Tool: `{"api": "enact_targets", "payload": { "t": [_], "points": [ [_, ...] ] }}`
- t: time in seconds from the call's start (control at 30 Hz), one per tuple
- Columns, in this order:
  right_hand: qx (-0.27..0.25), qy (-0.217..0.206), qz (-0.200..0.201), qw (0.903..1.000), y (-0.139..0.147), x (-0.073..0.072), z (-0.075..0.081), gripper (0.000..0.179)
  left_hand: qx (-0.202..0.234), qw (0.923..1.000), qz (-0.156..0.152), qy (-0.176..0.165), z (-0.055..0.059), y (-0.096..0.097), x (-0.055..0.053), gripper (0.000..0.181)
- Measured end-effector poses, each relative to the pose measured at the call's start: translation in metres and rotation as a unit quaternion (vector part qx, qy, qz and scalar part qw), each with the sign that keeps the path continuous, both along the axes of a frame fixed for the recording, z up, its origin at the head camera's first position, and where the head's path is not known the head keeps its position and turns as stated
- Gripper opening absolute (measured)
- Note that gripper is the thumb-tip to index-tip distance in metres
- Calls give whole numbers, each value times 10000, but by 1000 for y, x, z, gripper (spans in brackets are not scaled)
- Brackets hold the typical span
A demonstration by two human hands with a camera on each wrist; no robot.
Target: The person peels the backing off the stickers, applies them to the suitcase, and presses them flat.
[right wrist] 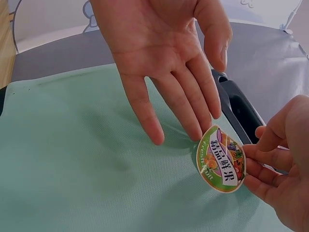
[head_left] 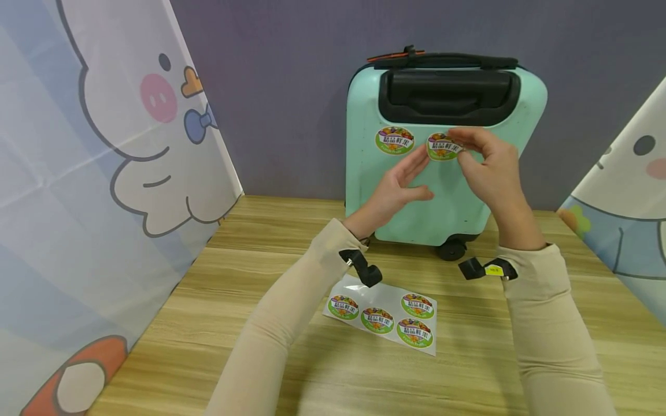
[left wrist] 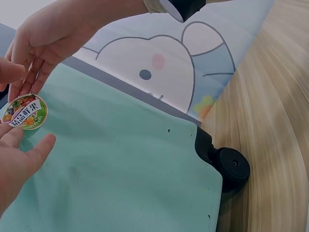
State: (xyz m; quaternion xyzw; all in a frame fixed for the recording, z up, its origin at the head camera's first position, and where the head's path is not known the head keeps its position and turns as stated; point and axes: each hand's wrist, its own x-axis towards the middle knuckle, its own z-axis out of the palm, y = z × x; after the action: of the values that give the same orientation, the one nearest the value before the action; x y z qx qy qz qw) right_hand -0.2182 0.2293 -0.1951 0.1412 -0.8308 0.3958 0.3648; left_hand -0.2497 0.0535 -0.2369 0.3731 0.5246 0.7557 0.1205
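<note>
Desk, light wood-grain top. On it, nearest: one glossy white backing sheet, bearing four oval fruit-printed labels in green, white and purple.

Beyond, two beige sleeves, each with a black wrist fitting. Left hand: palm turned inward, fingers extended, thumb held apart, fingertips at the left edge of the held label. Right hand: thumb and fingers pinching the opposite edge of that label.

Held item: one oval green-and-white fruit sticker, between the two hands, in front of the upper suitcase face; whether its back meets the shell is hard to tell.

Behind: one mint-green hard-shell suitcase, upright, with black handle recess and black wheel. A matching oval sticker lies flat on it, left of the held one.

Farthest: grey backdrop, flanked by cartoon-printed cloth panels.
</note>
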Motion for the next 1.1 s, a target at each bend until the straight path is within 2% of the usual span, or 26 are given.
{"api": "enact_targets", "payload": {
  "t": [0.2,0.47,0.67,0.77,0.9,1.1],
  "points": [
    [66,188,64,9998,3,0,-3,39,-106,9999,7,93,-1,-2,0,86],
    [-174,287,139,9993,8,3,-4,39,-209,9997,78,138,-1,-2,1,87],
    [-358,755,231,9962,9,3,-4,38,-232,9995,120,157,-1,-2,1,87],
    [-649,887,332,9934,8,2,-4,37,-255,9994,142,180,0,-2,1,87],
    [-1163,824,624,9878,5,1,-5,31,-315,9991,196,201,0,-2,1,88],
    [-1653,876,1363,9728,3,-5,-9,27,-331,9990,212,231,0,-2,1,88]
  ]
}}
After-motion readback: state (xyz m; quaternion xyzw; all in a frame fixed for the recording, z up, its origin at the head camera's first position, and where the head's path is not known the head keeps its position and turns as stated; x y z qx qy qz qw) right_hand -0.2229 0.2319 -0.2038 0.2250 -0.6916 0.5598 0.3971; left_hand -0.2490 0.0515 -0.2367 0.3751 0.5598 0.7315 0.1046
